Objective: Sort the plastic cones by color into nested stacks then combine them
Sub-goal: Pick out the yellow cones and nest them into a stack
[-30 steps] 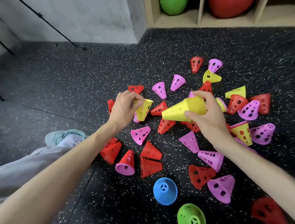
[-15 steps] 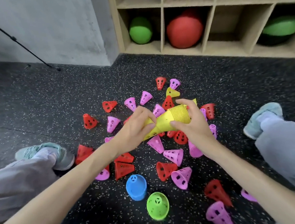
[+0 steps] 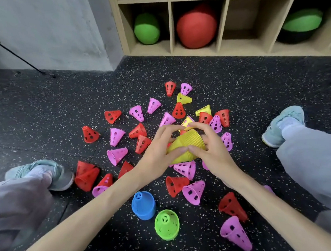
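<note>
Both the left hand [image 3: 159, 152] and right hand [image 3: 208, 147] were clamped around the yellow stack [image 3: 186, 145], held just above the floor [image 3: 39, 116]; seating the newest cone squarely probably called for even, axial pressure.

This looks like a gym or a play room for sports. The floor [image 3: 49, 115] is black rubber with little white specks, like a gym mat. A wooden shelf [image 3: 171, 24] with square boxes stands by the gray wall [image 3: 42, 32]. Big soft balls sit in it, a green ball [image 3: 146, 29] and a red ball [image 3: 196, 27]. Small colored plastic cones [image 3: 119, 134] lie on the floor.
</note>
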The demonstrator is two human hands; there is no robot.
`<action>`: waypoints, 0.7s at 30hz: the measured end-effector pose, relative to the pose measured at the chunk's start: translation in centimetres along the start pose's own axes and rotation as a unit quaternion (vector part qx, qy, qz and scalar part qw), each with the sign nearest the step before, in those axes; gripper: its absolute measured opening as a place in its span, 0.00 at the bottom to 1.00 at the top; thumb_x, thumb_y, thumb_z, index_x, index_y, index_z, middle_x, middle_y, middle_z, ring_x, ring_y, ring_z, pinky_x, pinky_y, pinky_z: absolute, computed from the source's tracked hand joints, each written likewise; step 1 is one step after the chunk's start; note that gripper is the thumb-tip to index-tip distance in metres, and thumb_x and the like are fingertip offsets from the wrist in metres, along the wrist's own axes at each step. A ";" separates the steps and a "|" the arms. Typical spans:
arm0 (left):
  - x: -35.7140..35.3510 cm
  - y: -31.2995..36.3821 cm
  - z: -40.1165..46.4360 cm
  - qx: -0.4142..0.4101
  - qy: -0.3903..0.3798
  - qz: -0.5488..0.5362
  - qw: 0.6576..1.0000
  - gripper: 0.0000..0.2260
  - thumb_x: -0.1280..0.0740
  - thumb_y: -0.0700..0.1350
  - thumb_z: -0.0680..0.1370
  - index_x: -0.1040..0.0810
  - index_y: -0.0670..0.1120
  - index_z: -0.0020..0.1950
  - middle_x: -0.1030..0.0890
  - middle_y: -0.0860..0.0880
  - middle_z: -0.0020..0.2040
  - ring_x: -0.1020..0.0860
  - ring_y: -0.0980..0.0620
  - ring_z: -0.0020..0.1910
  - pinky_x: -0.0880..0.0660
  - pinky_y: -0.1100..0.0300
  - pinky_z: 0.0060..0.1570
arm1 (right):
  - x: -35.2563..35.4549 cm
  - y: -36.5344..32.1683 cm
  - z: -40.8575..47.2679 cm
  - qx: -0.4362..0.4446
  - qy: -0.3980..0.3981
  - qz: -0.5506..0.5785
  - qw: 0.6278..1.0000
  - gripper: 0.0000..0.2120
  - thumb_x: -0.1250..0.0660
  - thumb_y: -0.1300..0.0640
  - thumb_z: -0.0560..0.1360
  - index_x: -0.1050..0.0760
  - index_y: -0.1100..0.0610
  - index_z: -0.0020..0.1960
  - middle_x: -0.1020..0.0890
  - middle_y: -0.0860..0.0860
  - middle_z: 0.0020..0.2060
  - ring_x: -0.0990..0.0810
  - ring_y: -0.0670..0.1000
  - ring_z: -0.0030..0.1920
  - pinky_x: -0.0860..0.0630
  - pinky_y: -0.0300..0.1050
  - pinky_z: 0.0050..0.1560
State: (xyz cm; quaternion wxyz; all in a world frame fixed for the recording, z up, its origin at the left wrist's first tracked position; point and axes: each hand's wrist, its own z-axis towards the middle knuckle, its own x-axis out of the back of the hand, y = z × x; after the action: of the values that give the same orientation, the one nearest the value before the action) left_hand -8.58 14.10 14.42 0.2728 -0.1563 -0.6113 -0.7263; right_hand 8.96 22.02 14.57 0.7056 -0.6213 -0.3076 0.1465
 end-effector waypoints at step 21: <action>-6.9 -3.4 0.9 0.088 -0.044 0.070 0.993 0.35 0.21 0.57 0.69 0.35 0.65 0.72 0.29 0.62 0.67 0.27 0.60 0.62 0.25 0.51 0.63 | 3.4 7.4 1.9 -0.065 -0.003 -0.008 0.998 0.19 0.28 0.53 0.78 0.25 0.44 0.67 0.16 0.44 0.49 0.20 0.38 0.53 0.26 0.40 0.58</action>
State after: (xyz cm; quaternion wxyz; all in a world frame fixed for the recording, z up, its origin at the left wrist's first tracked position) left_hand -5.14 16.78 8.06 0.3087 -0.2063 -0.6715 -0.6413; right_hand 11.66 26.88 8.35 0.6638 -0.6630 -0.3238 0.1220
